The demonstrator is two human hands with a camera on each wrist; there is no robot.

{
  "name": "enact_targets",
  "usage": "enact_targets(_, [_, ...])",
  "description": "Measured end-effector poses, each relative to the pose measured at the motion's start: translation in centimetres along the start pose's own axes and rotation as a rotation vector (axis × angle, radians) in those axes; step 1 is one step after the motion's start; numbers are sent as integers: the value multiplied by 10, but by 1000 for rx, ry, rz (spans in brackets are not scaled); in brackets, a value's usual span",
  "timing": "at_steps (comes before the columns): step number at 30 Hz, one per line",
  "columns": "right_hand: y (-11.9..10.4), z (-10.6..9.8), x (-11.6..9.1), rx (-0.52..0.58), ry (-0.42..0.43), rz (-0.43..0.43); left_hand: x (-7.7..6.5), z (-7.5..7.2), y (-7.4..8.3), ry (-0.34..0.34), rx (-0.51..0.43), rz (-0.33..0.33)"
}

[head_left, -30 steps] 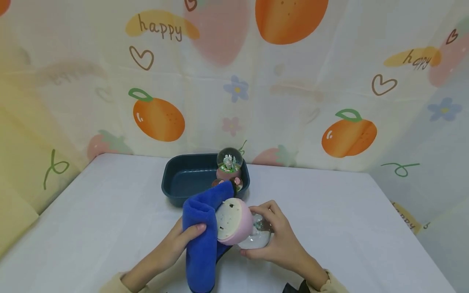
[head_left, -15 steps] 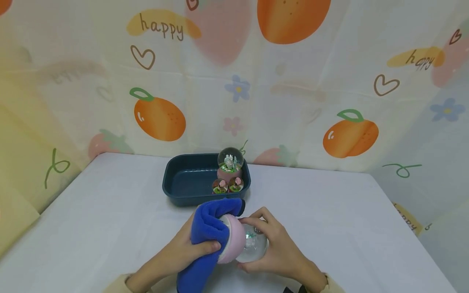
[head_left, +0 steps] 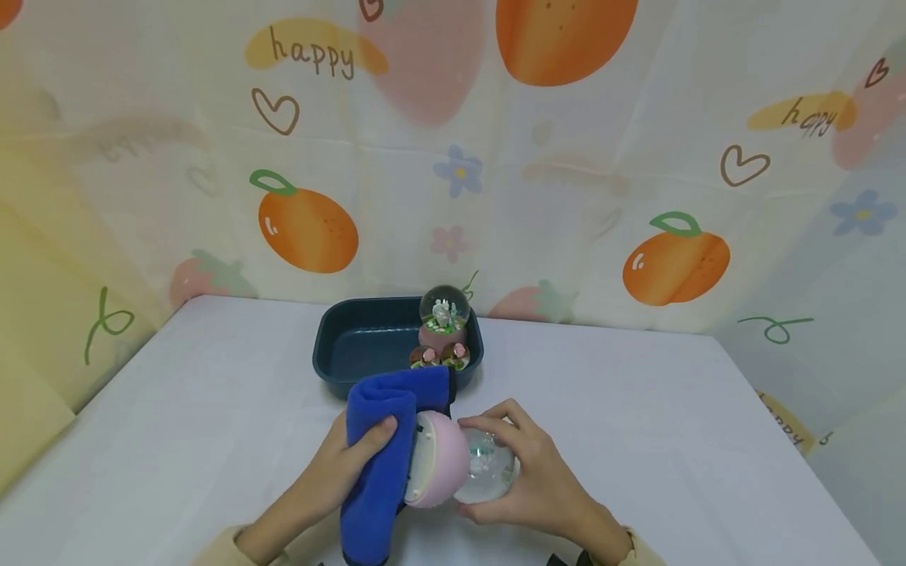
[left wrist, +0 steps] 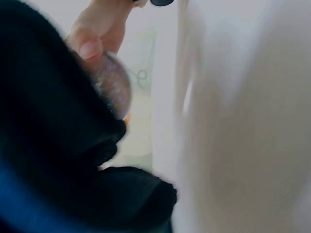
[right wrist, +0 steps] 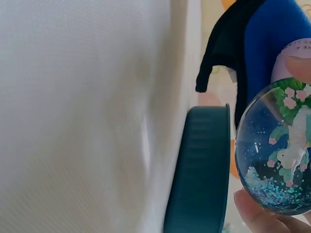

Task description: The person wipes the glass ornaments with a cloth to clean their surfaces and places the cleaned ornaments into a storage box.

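My right hand [head_left: 534, 464] grips the clear ball of a snow globe [head_left: 487, 472], tipped sideways so its pink base points left. Inside the ball, the right wrist view shows a white figure, pink flowers and glitter. A folded blue cloth [head_left: 382, 440] with dark edging is held in my left hand [head_left: 347, 456], the thumb lying across its front. The cloth sits right beside the pale underside of the base; whether they touch I cannot tell. In the left wrist view the dark, blurred cloth [left wrist: 58, 107] hides most of the globe.
Behind the hands stands a dark teal tray [head_left: 368, 346] on the white-covered table [head_left: 623, 401]. At its right end are a larger snow globe [head_left: 444, 314] with a pink base and two small globes [head_left: 455, 355]. A fruit-print curtain [head_left: 552, 220] hangs behind the table.
The globe came lower and left, and its base turned. The cloth covered the base's underside half a second ago; now it has drawn back left, showing the underside again. Both hands keep their hold.
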State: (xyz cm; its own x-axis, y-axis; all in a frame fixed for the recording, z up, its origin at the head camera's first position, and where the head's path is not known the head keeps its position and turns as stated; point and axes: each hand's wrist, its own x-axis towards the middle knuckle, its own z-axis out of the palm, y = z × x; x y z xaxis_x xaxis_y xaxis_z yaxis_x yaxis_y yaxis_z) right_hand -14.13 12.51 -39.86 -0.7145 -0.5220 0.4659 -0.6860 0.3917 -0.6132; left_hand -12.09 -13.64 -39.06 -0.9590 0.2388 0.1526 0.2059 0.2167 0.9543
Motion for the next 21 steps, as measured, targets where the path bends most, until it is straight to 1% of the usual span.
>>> enact_targets(2, [0,-1,0,-11,5,26,-1,-3,2,-97,-17,1])
enact_targets(4, [-1,-1,0,-18,9,56,-2,-4,2,-185,-19,-17])
enact_targets(5, [-1,-2,0,-17,9,73,-2,-4,2,-216,-20,-29])
enact_targets(6, [-2,-2,0,-14,7,81,-1,-2,2,-234,-21,-40])
enact_targets(7, [-2,-1,0,-11,5,85,-1,-1,1,-231,-22,-56])
enact_targets(9, [-3,-1,-1,-4,-1,79,-1,3,0,-202,-25,-55])
enact_targets(10, [-3,-1,-1,1,-3,71,0,5,-1,-175,-26,-42])
enact_targets(12, [-4,0,-1,8,-3,43,0,7,-3,-107,-13,6])
enact_targets(16, [-4,1,0,28,-1,13,0,9,-2,24,60,77])
enact_targets(18, [-3,1,0,33,1,-5,0,10,-1,76,95,93])
enact_targets(21, [-2,2,-1,47,6,-25,0,10,1,130,126,104])
